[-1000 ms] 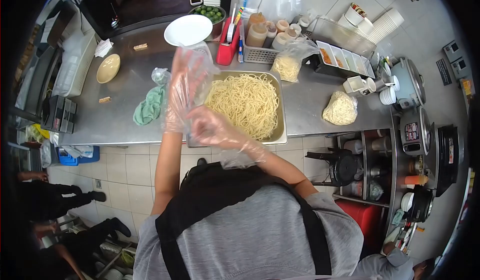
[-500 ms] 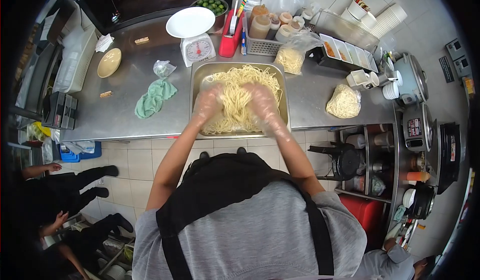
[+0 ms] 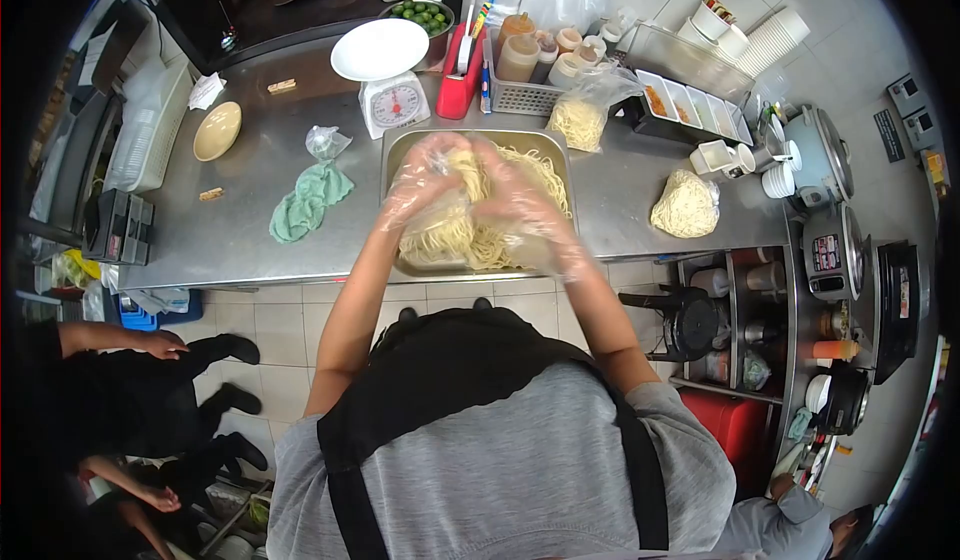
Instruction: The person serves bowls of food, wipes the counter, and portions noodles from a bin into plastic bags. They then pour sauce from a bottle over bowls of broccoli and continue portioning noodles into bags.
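Pale noodles (image 3: 435,243) lie in a rectangular metal tray (image 3: 574,220) at the counter's front edge. My left hand (image 3: 425,182), in a clear plastic glove, curls round noodles on the left side of the tray. Close beside it, my right hand (image 3: 520,200), gloved the same way, closes on noodles from the right. Some noodles show between the two hands, near the tray's far side. The fingertips are partly hidden by the noodles and blurred plastic.
A scale (image 3: 394,105) with a white dish stands behind the tray. To the left are a green cloth (image 3: 312,200) and a yellow bowl (image 3: 217,131). Bagged noodles (image 3: 686,204) lie on the right. Two people's legs (image 3: 220,400) show at lower left.
My hands have moved closer together and farther up the tray, gathering noodles between them. At lower left the other people have shifted to the right. A hand now shows beyond the counter at the top.
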The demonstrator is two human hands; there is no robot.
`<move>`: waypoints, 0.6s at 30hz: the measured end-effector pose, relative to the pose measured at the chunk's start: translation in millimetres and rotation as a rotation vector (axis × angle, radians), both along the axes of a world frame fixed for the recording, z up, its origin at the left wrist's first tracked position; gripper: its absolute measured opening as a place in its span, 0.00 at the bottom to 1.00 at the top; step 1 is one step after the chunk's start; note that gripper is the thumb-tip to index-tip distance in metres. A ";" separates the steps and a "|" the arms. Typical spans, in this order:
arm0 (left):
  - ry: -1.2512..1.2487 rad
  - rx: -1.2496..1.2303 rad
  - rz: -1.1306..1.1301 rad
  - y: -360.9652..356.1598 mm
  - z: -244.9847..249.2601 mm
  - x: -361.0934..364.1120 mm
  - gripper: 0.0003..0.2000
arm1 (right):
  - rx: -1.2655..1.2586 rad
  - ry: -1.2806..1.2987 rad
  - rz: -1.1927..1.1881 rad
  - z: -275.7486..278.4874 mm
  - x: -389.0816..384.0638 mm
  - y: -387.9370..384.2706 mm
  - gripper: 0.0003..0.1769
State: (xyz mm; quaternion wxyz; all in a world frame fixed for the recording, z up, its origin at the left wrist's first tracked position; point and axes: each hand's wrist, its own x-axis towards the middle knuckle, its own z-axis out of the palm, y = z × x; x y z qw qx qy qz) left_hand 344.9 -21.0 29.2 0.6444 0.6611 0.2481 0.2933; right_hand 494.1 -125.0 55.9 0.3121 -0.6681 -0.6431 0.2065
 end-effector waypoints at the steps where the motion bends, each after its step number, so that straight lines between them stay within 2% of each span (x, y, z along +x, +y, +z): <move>1: -0.020 0.083 0.001 1.8 -8.3 1.3 0.20 | -0.030 0.124 -0.031 -12.0 -9.6 4.6 0.41; 3: -0.073 0.251 0.013 6.1 -25.8 5.7 0.20 | 0.063 0.266 -0.080 -58.2 4.8 23.0 0.32; 4: -0.004 0.239 0.033 3.6 -25.2 -0.4 0.25 | 0.097 0.312 -0.087 -66.5 9.5 24.7 0.28; 5: 0.090 0.389 0.086 1.0 -24.4 -9.8 0.27 | 0.132 0.363 -0.095 -74.9 13.9 25.5 0.25; 6: 0.187 0.538 0.137 -6.5 -8.0 -21.8 0.30 | 0.020 0.499 -0.087 -35.0 6.9 15.2 0.20; 7: 0.284 0.686 0.185 -12.7 0.0 -31.6 0.32 | 0.062 0.397 -0.088 -45.0 17.1 15.2 0.21; 9: 0.398 0.913 0.162 -14.4 -30.9 -50.3 0.37 | 0.140 0.185 -0.084 -72.7 40.9 19.8 0.23; 11: 0.706 0.943 0.083 -16.5 -58.1 -43.7 0.40 | 0.007 0.041 0.009 -42.5 29.0 7.7 0.30; 12: 0.954 0.847 0.007 -19.9 -65.8 -26.9 0.40 | -0.036 -0.051 0.102 -41.1 22.9 5.7 0.32; 13: 0.979 0.726 0.002 -21.2 -63.9 -24.4 0.40 | -0.075 -0.140 0.194 -35.0 12.2 4.4 0.35; 14: 1.006 0.607 0.003 -22.3 -61.5 -21.7 0.40 | -0.279 -0.087 0.268 -28.5 -3.6 7.2 0.45; 16: 0.609 0.346 0.141 -24.0 -44.4 -27.2 0.39 | -0.119 -0.107 0.132 -65.5 -20.9 14.2 0.51; 17: 0.466 0.322 0.124 -22.7 -47.1 -29.6 0.39 | -0.042 -0.120 0.064 -77.6 -23.2 14.2 0.54; 18: 0.319 0.298 0.110 -18.8 -52.2 -32.5 0.38 | 0.013 -0.048 0.128 -62.6 -18.8 9.8 0.56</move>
